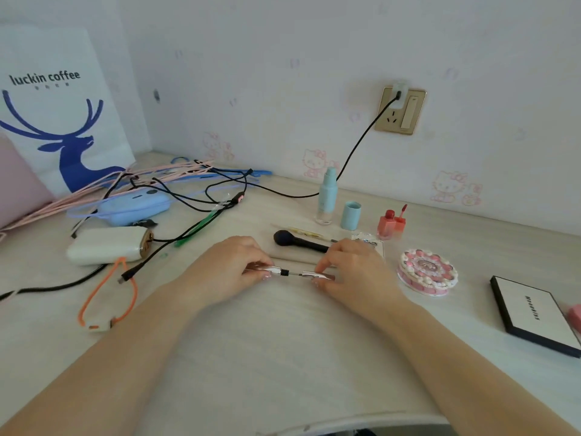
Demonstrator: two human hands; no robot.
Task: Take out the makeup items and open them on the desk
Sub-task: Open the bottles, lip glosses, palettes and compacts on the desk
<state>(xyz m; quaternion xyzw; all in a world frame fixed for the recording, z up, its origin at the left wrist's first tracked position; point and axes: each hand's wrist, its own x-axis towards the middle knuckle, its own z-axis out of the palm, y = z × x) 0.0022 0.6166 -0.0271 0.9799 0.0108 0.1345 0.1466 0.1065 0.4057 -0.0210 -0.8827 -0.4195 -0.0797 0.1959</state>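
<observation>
Sideways, left hand [234,267] and right hand [352,269] hold the tube [267,271], wand rightward.

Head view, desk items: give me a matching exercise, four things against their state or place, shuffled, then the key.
Things:
1. silver tube
2. blue bottle
3. round pink compact
4. black-edged palette

States:
A. lying flat and shut at the far right
B. upright, its cap standing beside it
C. being pulled apart by the left hand and the right hand
D. lying shut just right of the right hand

Pairs: 1-C, 2-B, 3-D, 4-A
</observation>
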